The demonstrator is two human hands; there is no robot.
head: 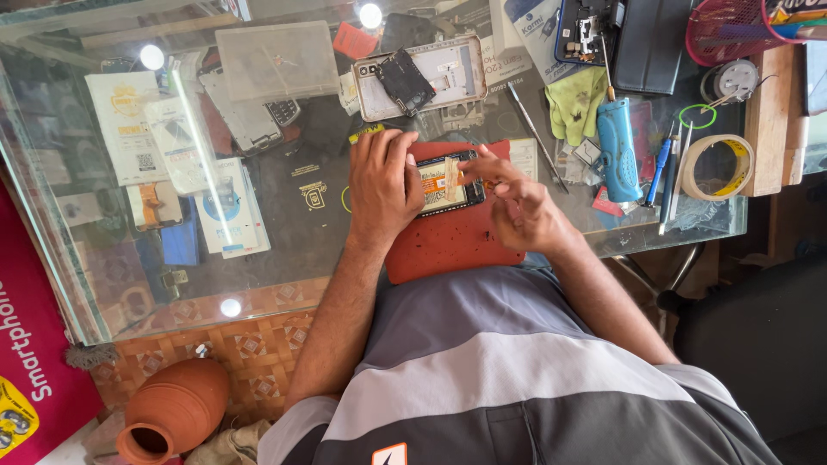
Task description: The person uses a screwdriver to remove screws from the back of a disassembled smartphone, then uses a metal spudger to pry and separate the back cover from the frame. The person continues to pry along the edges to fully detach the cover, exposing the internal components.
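A single head-worn camera looks almost straight down from above the seated person, fairly near. The glass table fills the upper two thirds of the frame, its far edge at the top. The person's own torso occupies the lower middle, with floor at lower left.

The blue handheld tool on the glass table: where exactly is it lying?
The blue handheld tool lies right of the right hand, between the yellow-green cloth and the tape roll.
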